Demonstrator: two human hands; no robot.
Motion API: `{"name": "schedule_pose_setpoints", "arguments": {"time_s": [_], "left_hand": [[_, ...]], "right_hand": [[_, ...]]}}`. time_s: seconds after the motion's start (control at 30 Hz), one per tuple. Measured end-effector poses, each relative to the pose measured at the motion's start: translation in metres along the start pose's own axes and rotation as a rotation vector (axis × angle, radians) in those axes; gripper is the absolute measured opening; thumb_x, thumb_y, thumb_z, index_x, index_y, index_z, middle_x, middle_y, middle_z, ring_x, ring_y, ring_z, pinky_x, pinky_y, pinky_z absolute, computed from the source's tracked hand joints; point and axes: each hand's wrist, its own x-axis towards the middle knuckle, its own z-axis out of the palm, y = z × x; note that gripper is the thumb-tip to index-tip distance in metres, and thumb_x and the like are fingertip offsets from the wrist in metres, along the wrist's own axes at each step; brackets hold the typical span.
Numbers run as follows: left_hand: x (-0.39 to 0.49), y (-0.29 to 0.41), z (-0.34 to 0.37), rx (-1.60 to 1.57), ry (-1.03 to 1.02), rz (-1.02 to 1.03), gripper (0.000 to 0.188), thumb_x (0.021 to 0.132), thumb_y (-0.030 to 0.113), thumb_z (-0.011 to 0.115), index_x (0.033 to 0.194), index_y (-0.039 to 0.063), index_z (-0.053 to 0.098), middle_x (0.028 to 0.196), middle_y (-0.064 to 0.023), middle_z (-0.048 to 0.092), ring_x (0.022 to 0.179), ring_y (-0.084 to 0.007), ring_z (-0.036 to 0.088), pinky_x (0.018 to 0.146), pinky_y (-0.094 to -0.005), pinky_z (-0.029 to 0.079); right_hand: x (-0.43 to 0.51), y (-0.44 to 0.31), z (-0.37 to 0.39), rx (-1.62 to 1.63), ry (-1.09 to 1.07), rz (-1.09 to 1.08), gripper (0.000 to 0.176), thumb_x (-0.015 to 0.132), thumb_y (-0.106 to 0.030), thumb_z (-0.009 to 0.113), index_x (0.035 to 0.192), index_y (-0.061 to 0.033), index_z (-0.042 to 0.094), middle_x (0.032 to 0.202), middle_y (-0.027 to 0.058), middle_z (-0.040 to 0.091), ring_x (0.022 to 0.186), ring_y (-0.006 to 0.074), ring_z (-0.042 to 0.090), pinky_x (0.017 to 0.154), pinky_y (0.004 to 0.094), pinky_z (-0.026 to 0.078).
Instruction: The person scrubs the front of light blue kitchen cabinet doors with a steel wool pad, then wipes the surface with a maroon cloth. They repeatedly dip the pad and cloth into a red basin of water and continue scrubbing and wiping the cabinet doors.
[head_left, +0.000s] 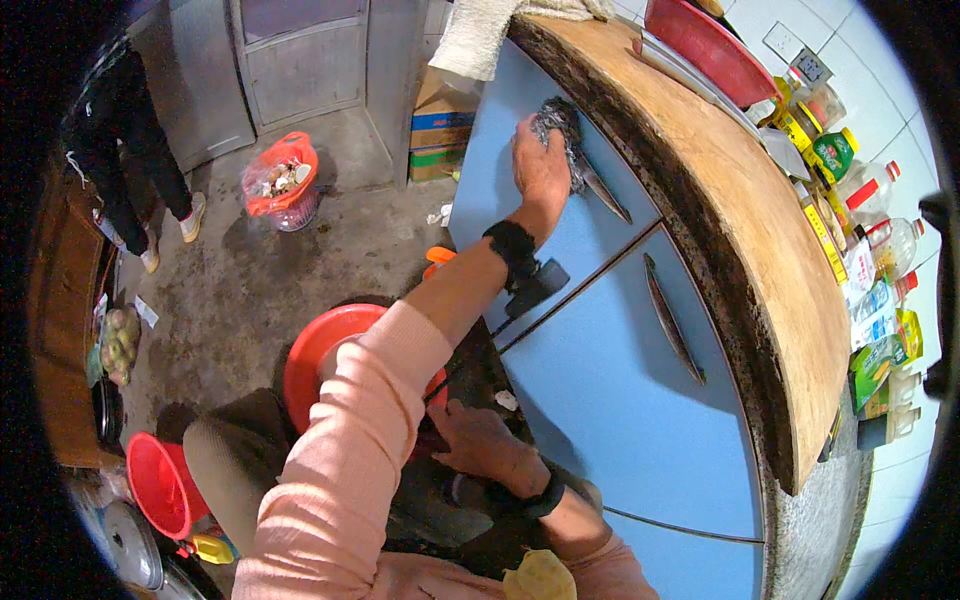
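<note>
My left hand (541, 169) is closed around a crumpled dark, shiny rag (559, 124) and presses it to a blue cabinet door (487, 172). Just beside the rag is that door's metal handle (606, 193), its upper end covered. A second blue door (615, 360) has its own curved handle (670, 319). Low in front of me, my right hand (484, 444) is at the near right side of a red plastic basin (304, 367); its grip is partly hidden. My left sleeve covers much of the basin.
A wooden countertop (720, 142) overhangs the doors, with a red tub (709, 56) and several bottles (870, 187) behind. On the floor are a basket lined with an orange bag (289, 206) and a red bucket (161, 484). A person in dark trousers (142, 142) stands at far left.
</note>
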Motion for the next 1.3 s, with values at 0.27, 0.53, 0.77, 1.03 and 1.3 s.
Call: {"name": "schedule_pose_setpoints", "arguments": {"time_s": [0.27,0.53,0.77,1.03,1.3], "left_hand": [[-0.091,-0.018,0.012,-0.039,-0.049,0.337,0.053,0.084,0.002,0.057,0.135,0.001,0.040,0.118,-0.0237,0.047,0.110,-0.0406,0.048,0.097,-0.0446,0.039],[-0.014,0.007,0.001,-0.005,-0.025,0.021,0.047,0.090,0.014,0.051,0.134,0.001,0.045,0.120,-0.0244,0.049,0.110,-0.0420,0.049,0.098,-0.0435,0.040],[-0.029,-0.004,0.004,0.059,0.023,0.257,0.046,0.091,0.015,0.052,0.134,0.001,0.046,0.116,-0.0253,0.052,0.107,-0.0413,0.052,0.097,-0.0439,0.042],[-0.046,-0.012,-0.004,0.111,-0.054,0.331,0.046,0.090,0.016,0.053,0.133,0.001,0.047,0.113,-0.0245,0.053,0.104,-0.0400,0.053,0.094,-0.0443,0.043],[0.005,-0.003,0.003,0.096,-0.032,0.136,0.048,0.091,0.017,0.053,0.134,-0.001,0.044,0.116,-0.0256,0.054,0.108,-0.0420,0.050,0.099,-0.0440,0.039]], "right_hand": [[0.010,0.001,0.005,-0.069,-0.108,-0.089,0.057,0.077,-0.030,0.073,0.118,-0.0014,0.048,0.101,0.0243,0.060,0.089,0.0411,0.062,0.075,0.0468,0.052],[0.005,-0.003,-0.005,-0.028,-0.063,0.022,0.060,0.076,-0.030,0.075,0.121,-0.0042,0.046,0.106,0.0246,0.057,0.083,0.0423,0.062,0.071,0.0475,0.053],[0.004,-0.001,0.002,-0.023,-0.025,-0.051,0.062,0.075,-0.031,0.075,0.121,-0.0045,0.043,0.105,0.0247,0.056,0.081,0.0425,0.063,0.069,0.0484,0.053],[0.015,0.003,0.015,-0.051,0.069,-0.100,0.063,0.076,-0.031,0.075,0.122,-0.0031,0.043,0.104,0.0240,0.056,0.085,0.0425,0.062,0.071,0.0485,0.053],[0.011,0.002,0.010,-0.052,-0.108,0.006,0.067,0.076,-0.032,0.074,0.127,-0.0032,0.042,0.113,0.0260,0.053,0.090,0.0415,0.062,0.074,0.0480,0.052]]}}
